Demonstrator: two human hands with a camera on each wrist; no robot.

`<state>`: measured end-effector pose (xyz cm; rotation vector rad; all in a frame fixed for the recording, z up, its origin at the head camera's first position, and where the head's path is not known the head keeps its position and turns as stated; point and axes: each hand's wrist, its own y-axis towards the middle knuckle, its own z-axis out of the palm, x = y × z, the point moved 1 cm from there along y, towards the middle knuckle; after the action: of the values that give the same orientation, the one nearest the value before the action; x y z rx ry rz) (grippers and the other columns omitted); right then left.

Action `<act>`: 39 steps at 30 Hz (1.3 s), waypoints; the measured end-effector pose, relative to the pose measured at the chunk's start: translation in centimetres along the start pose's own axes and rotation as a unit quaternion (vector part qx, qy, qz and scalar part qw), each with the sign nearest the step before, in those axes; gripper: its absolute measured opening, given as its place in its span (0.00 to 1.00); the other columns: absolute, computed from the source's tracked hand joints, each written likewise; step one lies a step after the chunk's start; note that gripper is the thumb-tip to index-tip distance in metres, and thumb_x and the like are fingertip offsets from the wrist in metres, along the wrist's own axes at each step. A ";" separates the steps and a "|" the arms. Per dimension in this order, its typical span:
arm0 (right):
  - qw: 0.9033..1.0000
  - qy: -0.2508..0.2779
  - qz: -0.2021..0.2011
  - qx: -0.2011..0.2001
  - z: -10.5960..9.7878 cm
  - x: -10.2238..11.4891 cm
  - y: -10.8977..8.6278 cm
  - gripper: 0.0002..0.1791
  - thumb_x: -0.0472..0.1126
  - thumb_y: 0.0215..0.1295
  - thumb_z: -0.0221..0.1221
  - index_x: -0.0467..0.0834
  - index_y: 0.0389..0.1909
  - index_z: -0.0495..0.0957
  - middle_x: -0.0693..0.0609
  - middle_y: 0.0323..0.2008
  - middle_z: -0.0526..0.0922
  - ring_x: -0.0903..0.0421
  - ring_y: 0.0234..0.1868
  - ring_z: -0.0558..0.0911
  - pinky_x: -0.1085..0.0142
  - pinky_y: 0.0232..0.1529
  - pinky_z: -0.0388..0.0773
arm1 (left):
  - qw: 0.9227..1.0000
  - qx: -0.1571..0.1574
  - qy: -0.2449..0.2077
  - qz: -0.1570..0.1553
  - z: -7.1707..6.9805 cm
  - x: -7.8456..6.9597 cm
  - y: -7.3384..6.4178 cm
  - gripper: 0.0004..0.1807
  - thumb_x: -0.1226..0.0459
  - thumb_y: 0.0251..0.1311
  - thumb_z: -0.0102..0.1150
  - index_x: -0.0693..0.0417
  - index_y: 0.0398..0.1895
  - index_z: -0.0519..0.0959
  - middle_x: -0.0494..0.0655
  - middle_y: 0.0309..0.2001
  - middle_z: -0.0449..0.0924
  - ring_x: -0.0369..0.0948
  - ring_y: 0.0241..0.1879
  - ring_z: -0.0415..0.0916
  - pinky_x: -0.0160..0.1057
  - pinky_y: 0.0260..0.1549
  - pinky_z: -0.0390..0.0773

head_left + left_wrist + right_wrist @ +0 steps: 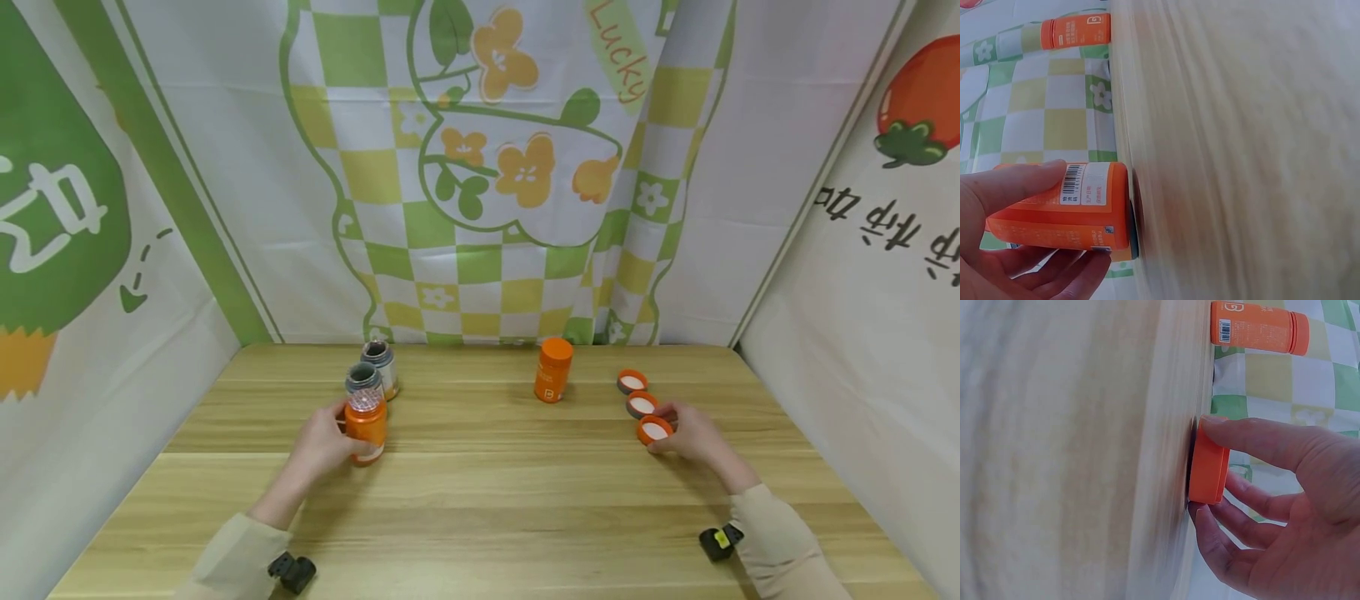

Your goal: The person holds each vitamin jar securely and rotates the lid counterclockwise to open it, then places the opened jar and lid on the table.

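Note:
My left hand (324, 440) grips an orange bottle (365, 429) at the left of the table, its mouth uncapped and a silvery material showing at the top. In the left wrist view the thumb and fingers wrap the bottle (1088, 215), its base close over the wood. Behind it stand two open grey-necked bottles (378, 357). On the right, my right hand (696, 435) pinches an orange cap (655, 431), which lies with its white inside facing up. In the right wrist view thumb and fingers hold this cap (1209, 464) by opposite sides, right at the table surface.
Two more upturned caps, a near one (641, 405) and a far one (632, 382), form a row behind the held cap. A capped orange bottle (553, 371) stands towards the back, right of centre. Printed curtains (480, 283) border the wooden table (495, 517).

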<state>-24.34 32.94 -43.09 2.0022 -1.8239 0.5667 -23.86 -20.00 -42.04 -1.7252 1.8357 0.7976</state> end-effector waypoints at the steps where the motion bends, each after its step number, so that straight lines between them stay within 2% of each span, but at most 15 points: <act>1: 1.000 -0.001 0.001 0.000 0.0 0.0 0.0 0.33 0.39 0.43 0.73 0.29 0.49 0.72 0.32 0.47 0.79 0.38 0.47 0.78 0.48 0.47 0.74 | 1.000 0.001 0.000 -0.003 -0.1 0.0 0.0 0.39 0.65 0.33 0.74 0.68 0.54 0.72 0.63 0.44 0.80 0.53 0.43 0.78 0.52 0.45 0.74; 8: 1.000 -0.005 0.010 -0.003 0.0 0.0 -0.1 0.34 0.40 0.42 0.73 0.30 0.49 0.72 0.33 0.46 0.80 0.41 0.45 0.79 0.50 0.45 0.74 | 1.000 0.007 -0.008 -0.017 -0.4 0.5 -0.1 0.39 0.65 0.35 0.74 0.70 0.55 0.71 0.64 0.46 0.79 0.54 0.44 0.77 0.54 0.46 0.74; 16: 1.000 -0.017 0.007 -0.011 0.2 -0.1 0.1 0.34 0.42 0.41 0.73 0.30 0.48 0.72 0.35 0.44 0.80 0.42 0.44 0.79 0.52 0.44 0.74 | 1.000 0.004 0.005 -0.020 -0.6 1.2 0.1 0.39 0.65 0.35 0.74 0.71 0.55 0.70 0.66 0.47 0.79 0.55 0.44 0.77 0.55 0.46 0.74; 27: 1.000 -0.017 0.008 -0.014 0.2 -0.2 0.1 0.34 0.42 0.41 0.73 0.30 0.48 0.72 0.35 0.44 0.80 0.42 0.43 0.79 0.52 0.43 0.74 | 1.000 -0.007 0.020 -0.008 -0.9 1.0 0.0 0.37 0.65 0.33 0.74 0.73 0.51 0.72 0.68 0.45 0.79 0.56 0.42 0.77 0.56 0.46 0.74; 39: 1.000 -0.012 0.012 -0.011 0.2 -0.2 0.2 0.34 0.41 0.41 0.73 0.29 0.48 0.71 0.34 0.45 0.79 0.41 0.44 0.78 0.50 0.45 0.74 | 1.000 -0.003 0.027 -0.009 -1.0 1.0 0.1 0.38 0.66 0.35 0.73 0.75 0.53 0.70 0.70 0.46 0.77 0.59 0.45 0.76 0.58 0.49 0.72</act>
<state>-24.55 32.98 -43.41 1.9836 -1.8624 0.5287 -24.04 -21.41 -41.97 -1.7816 1.8507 0.7578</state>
